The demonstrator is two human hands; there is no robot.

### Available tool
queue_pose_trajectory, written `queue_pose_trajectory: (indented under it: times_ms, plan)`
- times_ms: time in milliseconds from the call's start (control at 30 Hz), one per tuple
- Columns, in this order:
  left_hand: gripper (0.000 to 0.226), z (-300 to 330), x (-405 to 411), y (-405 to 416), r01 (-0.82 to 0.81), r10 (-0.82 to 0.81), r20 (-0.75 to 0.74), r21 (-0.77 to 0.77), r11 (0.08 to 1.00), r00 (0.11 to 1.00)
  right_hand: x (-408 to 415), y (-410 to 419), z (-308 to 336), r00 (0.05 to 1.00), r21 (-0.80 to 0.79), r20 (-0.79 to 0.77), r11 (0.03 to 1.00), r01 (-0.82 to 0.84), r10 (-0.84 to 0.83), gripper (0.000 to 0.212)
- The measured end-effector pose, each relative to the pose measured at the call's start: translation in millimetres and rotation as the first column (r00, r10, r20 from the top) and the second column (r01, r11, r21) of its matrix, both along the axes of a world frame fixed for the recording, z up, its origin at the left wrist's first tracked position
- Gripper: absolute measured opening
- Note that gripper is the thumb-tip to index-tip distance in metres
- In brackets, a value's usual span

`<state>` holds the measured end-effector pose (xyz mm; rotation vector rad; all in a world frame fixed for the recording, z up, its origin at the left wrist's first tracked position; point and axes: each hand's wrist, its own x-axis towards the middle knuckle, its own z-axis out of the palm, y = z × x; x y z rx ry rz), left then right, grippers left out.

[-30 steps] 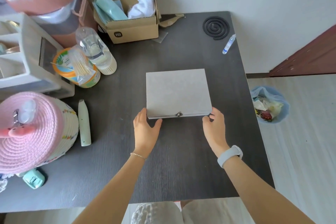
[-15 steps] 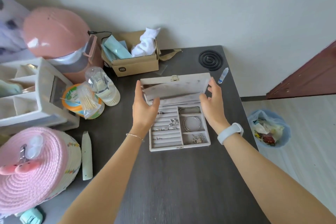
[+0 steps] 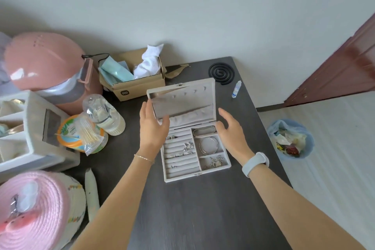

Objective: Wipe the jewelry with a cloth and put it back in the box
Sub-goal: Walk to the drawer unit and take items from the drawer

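- Box (image 3: 195, 154) sits open on the counter (image 3: 203, 209), lid (image 3: 182, 100) upright, so the jewelry (image 3: 209, 145) inside is reachable.
- Left hand (image 3: 152, 128) and right hand (image 3: 231, 133) flank it, fingers relaxed, holding nothing.

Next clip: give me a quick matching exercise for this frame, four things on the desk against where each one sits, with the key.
Things:
1. white cloth
2. bangle
3. coil
4. small bottle

Places:
A. lying on the desk to the right of the open lid
B. in the cardboard box at the back
C. far desk corner, behind the jewelry box
D. middle right compartment of the jewelry box

Pairs: 1-B, 2-D, 3-C, 4-A
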<state>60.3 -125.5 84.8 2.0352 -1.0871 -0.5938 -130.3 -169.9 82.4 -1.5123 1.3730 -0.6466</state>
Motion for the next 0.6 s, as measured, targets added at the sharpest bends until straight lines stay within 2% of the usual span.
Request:
queue_pose_trajectory:
  times_ms: [67,133,233,300,400,500,600]
  plan:
    - [0.063,1,-11,23,-0.021,0.026,0.071,-0.072,0.997,0.997,-16,23,-5,0.999,0.003,-0.042,0.999,0.035,-0.035,0.039]
    - [0.055,-5,-25,48,-0.009,0.016,0.099,-0.076,0.997,0.995,-35,52,-14,0.992,0.014,-0.099,0.996,0.083,-0.081,0.035]
    - [0.045,-19,-56,83,0.187,-0.187,0.113,0.013,0.982,0.976,-68,101,-25,0.964,0.069,-0.192,0.977,0.199,-0.183,0.031]
    - [0.044,-27,-81,103,0.362,-0.369,0.094,0.085,0.928,0.925,-93,137,-32,0.938,0.099,-0.238,0.954,0.283,-0.253,0.030]
    - [0.040,-32,-115,129,0.516,-0.520,-0.014,0.156,0.842,0.854,-129,190,-38,0.881,0.106,-0.271,0.898,0.427,-0.387,0.028]
    - [0.037,-33,-143,144,0.551,-0.514,-0.203,0.230,0.802,0.834,-165,235,-36,0.800,0.123,-0.279,0.807,0.578,-0.531,0.027]
    - [0.030,-36,-166,145,0.604,-0.508,-0.349,0.272,0.749,0.787,-202,270,-32,0.666,0.108,-0.251,0.663,0.741,-0.703,0.025]
